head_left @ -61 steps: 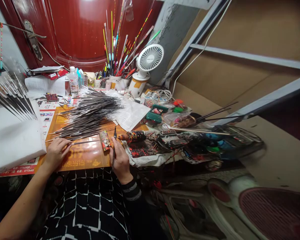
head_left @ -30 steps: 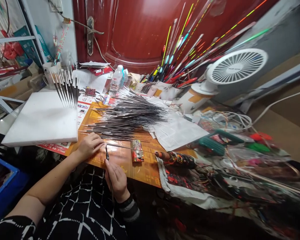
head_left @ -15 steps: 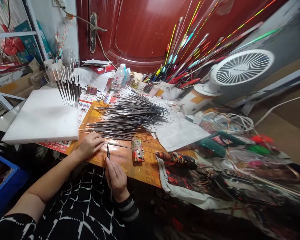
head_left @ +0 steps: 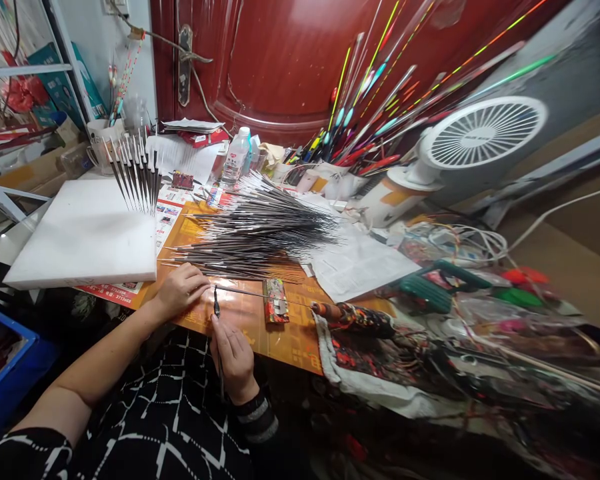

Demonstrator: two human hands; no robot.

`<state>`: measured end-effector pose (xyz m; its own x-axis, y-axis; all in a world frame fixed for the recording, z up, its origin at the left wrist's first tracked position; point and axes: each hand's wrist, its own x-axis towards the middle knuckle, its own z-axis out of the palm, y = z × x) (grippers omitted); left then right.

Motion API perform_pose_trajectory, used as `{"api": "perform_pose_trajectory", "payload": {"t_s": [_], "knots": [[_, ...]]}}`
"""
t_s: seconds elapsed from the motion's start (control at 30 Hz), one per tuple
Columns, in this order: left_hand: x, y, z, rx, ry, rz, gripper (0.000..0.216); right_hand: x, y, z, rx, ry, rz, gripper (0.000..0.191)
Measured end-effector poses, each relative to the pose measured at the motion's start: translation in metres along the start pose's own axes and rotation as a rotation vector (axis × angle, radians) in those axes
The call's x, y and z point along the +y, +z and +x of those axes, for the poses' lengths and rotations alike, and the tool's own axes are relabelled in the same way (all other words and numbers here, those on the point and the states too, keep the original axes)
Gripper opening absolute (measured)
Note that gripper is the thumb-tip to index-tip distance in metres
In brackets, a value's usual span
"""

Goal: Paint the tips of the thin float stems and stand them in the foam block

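Observation:
My left hand (head_left: 183, 290) is closed at the left end of a slim dark fishing float (head_left: 240, 291), which lies level above the table edge. The float's thin stem runs right to the tip of a paint-spattered rotary tool (head_left: 353, 318). In my right hand (head_left: 234, 357), fingers pinch a small paintbrush (head_left: 217, 307), its dark bristles pointing up and touching or nearly touching the float near my left fingers. Beneath the stem sits a small paint-smeared block (head_left: 277, 301). Behind my hands, many similar dark floats (head_left: 260, 227) with white tips lie heaped.
On the left, a white foam block (head_left: 87, 233) holds several upright floats (head_left: 137, 177). A plastic bottle (head_left: 236, 157) stands at the back. To the right are a white fan (head_left: 485, 133), a paper sheet (head_left: 357, 263), a stained cloth (head_left: 370, 383) and tangled cables (head_left: 460, 240).

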<state>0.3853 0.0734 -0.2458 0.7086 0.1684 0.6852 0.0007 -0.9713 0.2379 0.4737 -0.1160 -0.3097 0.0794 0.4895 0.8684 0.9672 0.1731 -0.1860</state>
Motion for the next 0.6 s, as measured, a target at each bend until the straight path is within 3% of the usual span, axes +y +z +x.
{"api": "perform_pose_trajectory", "payload": {"t_s": [0.6], "knots": [[-0.0006, -0.0009, 0.0007, -0.012, -0.004, -0.007, 0.017, 0.0001, 0.0005, -0.0004, -0.009, 0.008, 0.046, 0.063]]}}
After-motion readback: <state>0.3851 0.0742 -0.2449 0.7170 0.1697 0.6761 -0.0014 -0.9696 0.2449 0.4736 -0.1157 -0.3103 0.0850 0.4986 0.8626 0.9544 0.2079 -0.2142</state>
